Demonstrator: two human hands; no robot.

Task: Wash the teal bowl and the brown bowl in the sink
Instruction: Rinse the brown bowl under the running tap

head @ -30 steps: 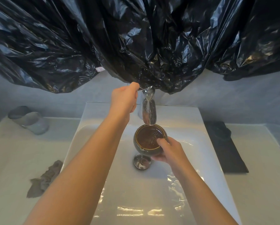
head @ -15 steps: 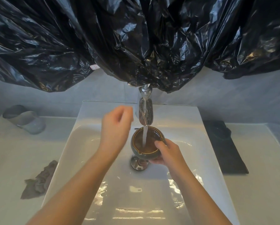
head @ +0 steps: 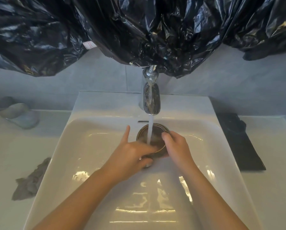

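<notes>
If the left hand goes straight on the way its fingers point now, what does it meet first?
Most likely the bowl. The left hand points right, its fingers already at the bowl's near rim under the water stream. Beyond the bowl is the right hand, which holds it. Depth is hard to judge here.

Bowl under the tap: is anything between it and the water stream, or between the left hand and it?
Nothing visible. The stream falls straight from the tap into the bowl. The right hand grips its rim; the left hand already reaches its near side.
</notes>
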